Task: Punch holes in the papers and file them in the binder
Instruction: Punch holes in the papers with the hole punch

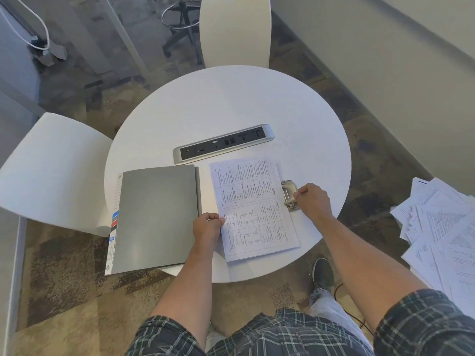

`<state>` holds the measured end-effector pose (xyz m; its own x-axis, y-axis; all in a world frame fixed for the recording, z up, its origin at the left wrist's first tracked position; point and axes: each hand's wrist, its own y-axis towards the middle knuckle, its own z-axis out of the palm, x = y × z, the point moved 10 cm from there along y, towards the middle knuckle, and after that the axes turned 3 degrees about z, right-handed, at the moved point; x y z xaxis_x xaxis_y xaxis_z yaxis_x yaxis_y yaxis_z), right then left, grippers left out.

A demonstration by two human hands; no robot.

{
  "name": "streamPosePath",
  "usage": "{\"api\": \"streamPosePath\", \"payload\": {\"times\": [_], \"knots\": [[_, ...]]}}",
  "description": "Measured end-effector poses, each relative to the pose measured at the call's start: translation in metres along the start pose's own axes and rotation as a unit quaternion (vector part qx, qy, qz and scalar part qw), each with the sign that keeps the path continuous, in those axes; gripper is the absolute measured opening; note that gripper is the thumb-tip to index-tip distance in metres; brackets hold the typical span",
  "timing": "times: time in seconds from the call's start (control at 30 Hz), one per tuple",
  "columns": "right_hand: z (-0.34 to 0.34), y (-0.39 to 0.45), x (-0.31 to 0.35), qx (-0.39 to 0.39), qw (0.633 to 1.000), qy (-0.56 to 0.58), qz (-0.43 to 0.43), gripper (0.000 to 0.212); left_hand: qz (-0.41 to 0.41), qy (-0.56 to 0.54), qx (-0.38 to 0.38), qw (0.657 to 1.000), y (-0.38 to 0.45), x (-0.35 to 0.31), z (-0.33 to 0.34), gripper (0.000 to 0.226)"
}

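A thin stack of printed papers (253,206) lies on the round white table (231,106), its right edge tucked into a metal hole punch (289,194). My right hand (313,200) rests on the punch's right side with its fingers closed around it. At the papers' left edge, my left hand (208,226) pinches the sheets. A closed grey binder (156,217) lies to the left of the papers, with coloured index tabs sticking out of its left side and its lower corner hanging over the table edge.
A silver power and socket strip (223,143) is set into the table behind the papers. White chairs stand at the far side (235,29) and at the left (51,173). A loose pile of printed sheets (442,235) lies at the right.
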<state>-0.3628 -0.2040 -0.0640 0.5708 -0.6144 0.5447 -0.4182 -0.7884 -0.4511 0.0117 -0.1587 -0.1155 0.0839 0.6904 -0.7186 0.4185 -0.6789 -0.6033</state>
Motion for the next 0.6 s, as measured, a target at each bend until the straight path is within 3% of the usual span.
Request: {"api": "streamPosePath", "payload": {"times": [0.6], "knots": [[-0.0031, -0.0023, -0.0019, 0.005, 1.000, 0.010, 0.013, 0.007, -0.020, -0.001, 0.055, 0.998, -0.0031, -0.0024, 0.0038, 0.022]]}}
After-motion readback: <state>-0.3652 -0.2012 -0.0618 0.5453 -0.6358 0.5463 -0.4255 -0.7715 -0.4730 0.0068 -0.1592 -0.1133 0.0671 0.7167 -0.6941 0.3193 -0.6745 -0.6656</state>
